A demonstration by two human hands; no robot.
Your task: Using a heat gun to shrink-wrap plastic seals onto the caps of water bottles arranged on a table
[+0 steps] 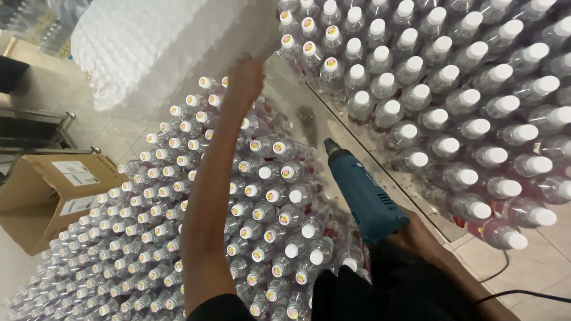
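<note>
Toward the upper middle, the left hand (245,74) presses spread fingers against the plastic-wrapped bottle pack (160,47); lower centre, the right hand (410,235) grips the blue heat gun (363,190), nozzle pointing up-left toward it.

Pale tiled floor (523,261) shows at lower right and upper left, where an open cardboard box (53,193) lies beside a dark metal rack (35,128), with a black cable (523,292) trailing across the tiles under even indoor light.

Open cardboard box (50,193) on tiled floor (523,261).
</note>
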